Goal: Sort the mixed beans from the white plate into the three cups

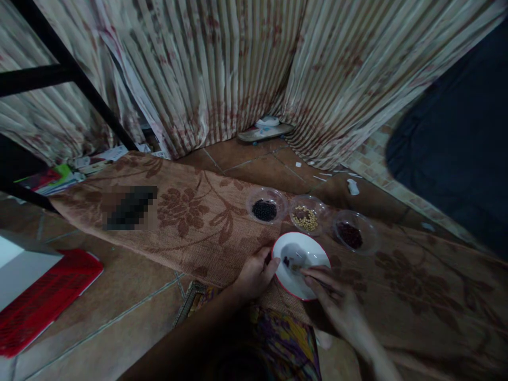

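Note:
A white bowl with a red rim [280, 283] sits on the cloth-covered bench, with a few dark and tan beans low inside it. My left hand [256, 272] grips the bowl's left rim, thumb on the edge. Over the bowl's right side, my right hand [337, 301] is closed around a thin, spoon-like utensil [326, 287] whose tip reaches down to the beans; its exact shape is blurred. Just behind the bowl stand three clear plastic bowls: one with black beans [264, 210], one with yellow beans [305, 219], one with dark red beans [349, 235].
A brown flowered cloth [186, 238] covers the long narrow bench. A pixelated dark object [130, 208] lies on its left part. Striped curtains [222, 69] hang behind, with a skateboard [264, 133] on the tiled floor. A red crate-like item [51, 296] stands left, a dark blue surface [456, 137] right.

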Demonstrator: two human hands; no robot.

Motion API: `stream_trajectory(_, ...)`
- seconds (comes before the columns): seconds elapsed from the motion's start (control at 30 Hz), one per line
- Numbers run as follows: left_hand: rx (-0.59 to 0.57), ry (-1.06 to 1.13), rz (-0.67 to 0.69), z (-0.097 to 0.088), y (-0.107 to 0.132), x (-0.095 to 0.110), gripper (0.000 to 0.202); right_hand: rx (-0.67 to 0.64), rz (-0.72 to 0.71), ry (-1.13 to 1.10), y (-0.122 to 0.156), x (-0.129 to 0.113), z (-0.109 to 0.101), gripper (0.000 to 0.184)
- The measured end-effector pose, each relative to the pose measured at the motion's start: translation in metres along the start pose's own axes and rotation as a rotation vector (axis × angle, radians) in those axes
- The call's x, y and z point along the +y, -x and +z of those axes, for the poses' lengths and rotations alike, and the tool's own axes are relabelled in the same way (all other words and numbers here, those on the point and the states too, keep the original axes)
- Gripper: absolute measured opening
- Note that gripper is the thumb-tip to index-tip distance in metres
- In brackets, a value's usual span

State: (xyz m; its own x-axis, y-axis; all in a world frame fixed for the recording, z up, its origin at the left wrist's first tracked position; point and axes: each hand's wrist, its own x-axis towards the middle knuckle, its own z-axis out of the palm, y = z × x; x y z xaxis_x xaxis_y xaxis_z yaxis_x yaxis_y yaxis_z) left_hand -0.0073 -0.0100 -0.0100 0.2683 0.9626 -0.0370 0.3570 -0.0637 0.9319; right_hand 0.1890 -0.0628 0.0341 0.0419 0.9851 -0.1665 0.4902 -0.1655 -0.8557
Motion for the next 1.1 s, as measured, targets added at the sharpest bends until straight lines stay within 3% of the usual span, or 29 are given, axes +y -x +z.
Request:
stream_trajectory(0.33, -0.011, -0.002, 0.004, 0.0007, -0.0004, -0.0021, 0.028, -0.041, -0.041, -0.026, -0.0021, 0.0011, 0.0018, 0.032)
stream_trajectory(0.7, -0.012, -0.012, 0.022, 0.0010, -0.0008, -0.0034, 0.028, 0.003, -0.015, -0.013, -0.0016, 0.0028, -0.0055, 0.029)
stream_trajectory(1.1, -0.012, -0.014, 0.032, 0.0016, -0.0008, -0.0047, 0.029, -0.039, 0.013, -0.009, -0.0017, 0.0031, -0.0017, 0.031)
